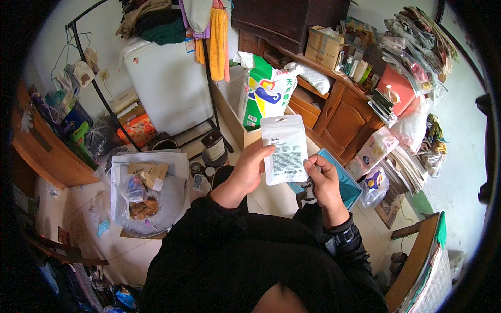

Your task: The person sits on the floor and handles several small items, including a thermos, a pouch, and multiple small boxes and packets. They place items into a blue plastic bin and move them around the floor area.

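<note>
Both hands hold a flat white plastic pouch [285, 156] upright in front of me, its face covered with small print and a hang hole at the top. My left hand [247, 168] grips its left edge, the thumb lying on the printed face. At the lower right corner, my right hand [324, 178] pinches the pouch between thumb and fingers. Just behind the pouch stands a large white and green woven sack [268, 92]. A blue plastic bin [348, 184] sits on the floor beyond my right hand, partly hidden by it.
To the left, a box [180, 164] holds a brown paper packet [150, 174] and plastic bags. A white appliance [168, 86] stands behind a black metal rack [100, 94]. Wooden cabinets [344, 117] line the back right, near stacked papers [407, 168] and bags. A wooden-edged piece [415, 270] is lower right.
</note>
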A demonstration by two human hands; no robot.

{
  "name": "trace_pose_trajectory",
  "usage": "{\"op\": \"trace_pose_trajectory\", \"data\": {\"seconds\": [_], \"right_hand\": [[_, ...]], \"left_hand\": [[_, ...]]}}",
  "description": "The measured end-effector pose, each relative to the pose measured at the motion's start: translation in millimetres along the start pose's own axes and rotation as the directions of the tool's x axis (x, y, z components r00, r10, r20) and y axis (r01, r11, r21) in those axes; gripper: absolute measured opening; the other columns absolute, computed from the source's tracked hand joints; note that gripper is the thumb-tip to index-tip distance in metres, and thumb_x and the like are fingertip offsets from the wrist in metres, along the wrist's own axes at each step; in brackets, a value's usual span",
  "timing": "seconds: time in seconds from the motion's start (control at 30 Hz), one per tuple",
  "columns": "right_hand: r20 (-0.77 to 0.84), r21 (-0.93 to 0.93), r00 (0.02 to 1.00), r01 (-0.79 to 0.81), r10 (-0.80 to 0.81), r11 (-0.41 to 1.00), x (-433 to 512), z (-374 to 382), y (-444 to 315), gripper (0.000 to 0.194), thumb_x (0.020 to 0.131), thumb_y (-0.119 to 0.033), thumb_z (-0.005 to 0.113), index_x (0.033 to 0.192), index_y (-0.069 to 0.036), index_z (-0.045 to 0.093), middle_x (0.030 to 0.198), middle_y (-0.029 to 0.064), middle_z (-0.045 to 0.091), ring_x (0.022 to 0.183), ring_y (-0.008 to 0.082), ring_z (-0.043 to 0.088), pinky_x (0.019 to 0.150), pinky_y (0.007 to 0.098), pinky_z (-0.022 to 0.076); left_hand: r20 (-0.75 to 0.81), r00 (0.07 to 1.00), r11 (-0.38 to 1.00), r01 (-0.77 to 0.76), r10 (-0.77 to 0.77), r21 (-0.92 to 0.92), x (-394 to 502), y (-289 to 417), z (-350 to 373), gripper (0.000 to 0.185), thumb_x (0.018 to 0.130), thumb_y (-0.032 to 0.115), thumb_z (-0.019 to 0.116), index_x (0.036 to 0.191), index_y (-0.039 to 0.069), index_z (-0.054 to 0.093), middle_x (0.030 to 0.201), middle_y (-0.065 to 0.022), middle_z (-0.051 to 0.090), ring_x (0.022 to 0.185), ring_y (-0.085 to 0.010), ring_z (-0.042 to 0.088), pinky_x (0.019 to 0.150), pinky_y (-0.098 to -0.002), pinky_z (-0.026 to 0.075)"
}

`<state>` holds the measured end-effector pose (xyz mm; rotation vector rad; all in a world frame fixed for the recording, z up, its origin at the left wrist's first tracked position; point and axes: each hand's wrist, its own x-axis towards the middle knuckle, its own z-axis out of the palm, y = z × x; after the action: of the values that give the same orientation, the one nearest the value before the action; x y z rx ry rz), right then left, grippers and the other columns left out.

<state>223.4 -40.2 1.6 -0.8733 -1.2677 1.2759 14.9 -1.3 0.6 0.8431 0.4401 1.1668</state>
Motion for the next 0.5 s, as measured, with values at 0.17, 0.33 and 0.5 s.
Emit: {"op": "trace_pose_trajectory", "data": {"seconds": [0.17,0.33,0.5], "right_hand": [[-0.016,-0.013,0.999,0.029,-0.029,1.0,-0.5,1.6,1.8,0.016,0.103,-0.016,0.058,0.094,-0.002,0.061,0.086,-0.002,0.063,0.078,0.0039,0.054,0.072,0.0207,0.0453],[-0.013,-0.005,1.0,0.018,-0.018,1.0,-1.0,2.9,4.4,0.016,0.103,-0.016,0.057,0.094,-0.003,0.061,0.086,-0.0024,0.063,0.078,0.0036,0.053,0.072,0.0207,0.0448],[-0.012,0.001,1.0,0.008,-0.008,1.0,-2.8,0.6,8.6,0.015,0.102,-0.015,0.058,0.094,-0.002,0.061,0.086,-0.0008,0.065,0.078,0.0048,0.056,0.073,0.021,0.0467]], "left_hand": [[0.024,1.0,1.0,0.008,-0.008,0.004,-0.1,-3.4,-0.8,0.043,0.098,0.019,0.051,0.135,-0.003,0.051,0.125,-0.012,0.064,0.115,-0.0199,0.062,0.099,-0.0362,0.049],[0.036,0.999,0.999,0.024,-0.022,-0.046,0.2,-7.0,0.3,0.042,0.097,0.017,0.053,0.134,-0.004,0.052,0.124,-0.013,0.065,0.113,-0.0205,0.064,0.098,-0.0367,0.05],[0.085,0.996,0.998,0.038,-0.034,-0.053,0.4,-7.7,-0.6,0.04,0.095,0.012,0.057,0.131,-0.005,0.054,0.122,-0.0145,0.066,0.11,-0.022,0.066,0.095,-0.0367,0.053]]}}
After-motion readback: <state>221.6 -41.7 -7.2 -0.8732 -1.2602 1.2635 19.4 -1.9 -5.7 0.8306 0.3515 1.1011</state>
